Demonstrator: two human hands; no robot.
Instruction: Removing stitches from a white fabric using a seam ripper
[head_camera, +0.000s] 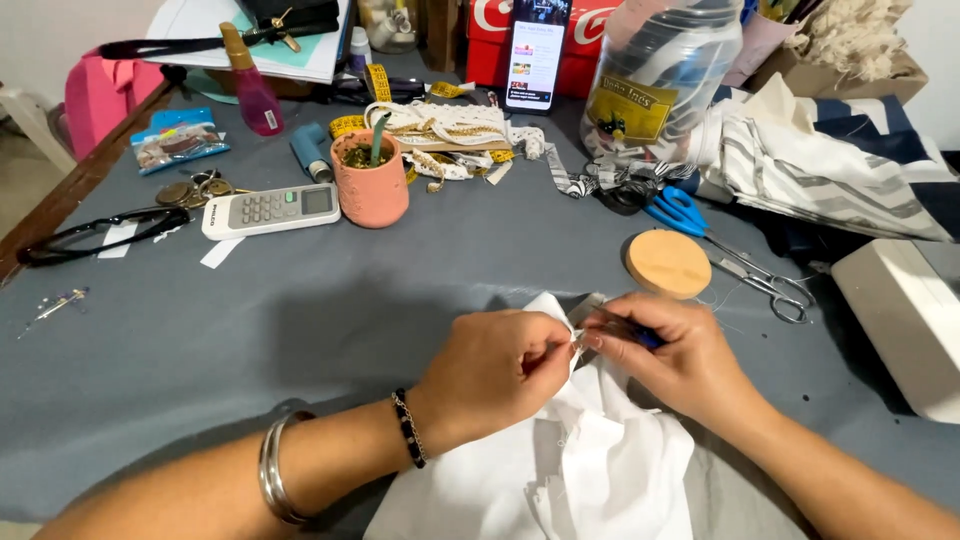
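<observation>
My left hand (495, 372) and right hand (672, 355) pinched white cloth (590, 460) at table's (300, 330) near edge; right fingers also gripped blue-handled tool (645, 338). Cloth light, limp, wrinkly; judged best held at folded edge.

**Colours on the sewing table**

The table (300, 330) is covered in plain grey-blue. Near its front edge lies white cloth (590, 470), unpatterned. The scissors (700, 230) have bright blue handles and silver blades; beside them sits a pale tan wooden disc (668, 263). The small pot (370, 180) is salmon pink, the remote (270, 210) white with grey keys, the spray bottle (252, 85) magenta with a gold cap. A yellow tape measure (378, 80) curls by cream lace (440, 125). At the right edge, folded fabric (830, 170) shows navy, grey and white stripes. The glasses (95, 235) are black.
</observation>
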